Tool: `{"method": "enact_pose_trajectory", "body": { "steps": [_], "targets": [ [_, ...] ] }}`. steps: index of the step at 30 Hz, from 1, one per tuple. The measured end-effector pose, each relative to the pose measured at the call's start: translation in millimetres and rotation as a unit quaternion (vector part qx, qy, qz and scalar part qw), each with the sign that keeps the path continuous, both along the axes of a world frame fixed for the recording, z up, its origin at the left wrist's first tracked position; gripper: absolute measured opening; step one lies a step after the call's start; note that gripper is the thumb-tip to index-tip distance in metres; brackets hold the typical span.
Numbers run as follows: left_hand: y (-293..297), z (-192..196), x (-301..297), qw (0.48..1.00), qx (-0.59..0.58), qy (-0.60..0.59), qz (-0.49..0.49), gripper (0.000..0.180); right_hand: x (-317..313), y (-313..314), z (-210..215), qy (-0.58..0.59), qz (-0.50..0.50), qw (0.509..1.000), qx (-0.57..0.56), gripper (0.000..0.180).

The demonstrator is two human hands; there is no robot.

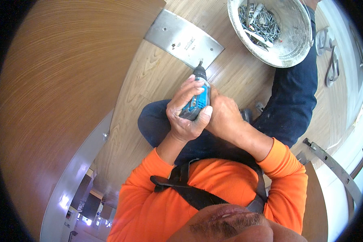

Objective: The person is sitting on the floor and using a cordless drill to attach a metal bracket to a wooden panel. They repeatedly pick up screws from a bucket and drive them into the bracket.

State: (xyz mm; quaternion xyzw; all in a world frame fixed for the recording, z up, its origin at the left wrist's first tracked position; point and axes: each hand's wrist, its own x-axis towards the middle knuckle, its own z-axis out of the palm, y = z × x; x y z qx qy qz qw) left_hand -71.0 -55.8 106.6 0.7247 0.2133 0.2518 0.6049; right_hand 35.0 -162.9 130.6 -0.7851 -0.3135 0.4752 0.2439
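Note:
Both of my hands hold a blue and black cordless drill (199, 97), its chuck pointing away from me. My left hand (186, 105) wraps round the body, thumb on one side and fingers on the other. On the other side, my right hand (223, 109) is closed about the drill, its fingers mostly hidden. The bit (200, 63) meets the near right corner of a flat metal plate (180, 37) on the floor; whether a screw sits under it is too small to tell. Elsewhere the plate shows holes or screw heads and dark marks.
A large wooden door panel (64, 80) with a metal edge strip stands at the left. At the upper right, a whitish bucket (292, 48) holds many loose screws. Sandals (332, 66) lie beyond my leg, and a long metal bar (334, 167) is at the right. Wood-look floor (139, 80) surrounds the plate.

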Motion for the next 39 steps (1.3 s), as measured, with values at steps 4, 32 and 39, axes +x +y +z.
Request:
{"method": "enact_pose_trajectory", "body": {
  "steps": [4, 32, 39],
  "targets": [
    [3.9, 1.5, 2.3, 1.0, 0.006, 0.003, -0.006, 0.039, 0.0, 1.0, 0.4, 0.01, -0.011, 1.0, -0.004, 0.072],
    [2.3, 0.0, 0.8, 1.0, 0.006, 0.005, -0.006, 0.04, -2.0, -0.2, -0.8, -0.013, -0.011, 1.0, 0.025, 0.073],
    [1.7, -1.6, -0.1, 1.0, 0.009, -0.003, -0.013, 0.041, -3.6, -2.3, -5.7, -0.024, -0.007, 0.999, 0.02, 0.07]
  ]
}}
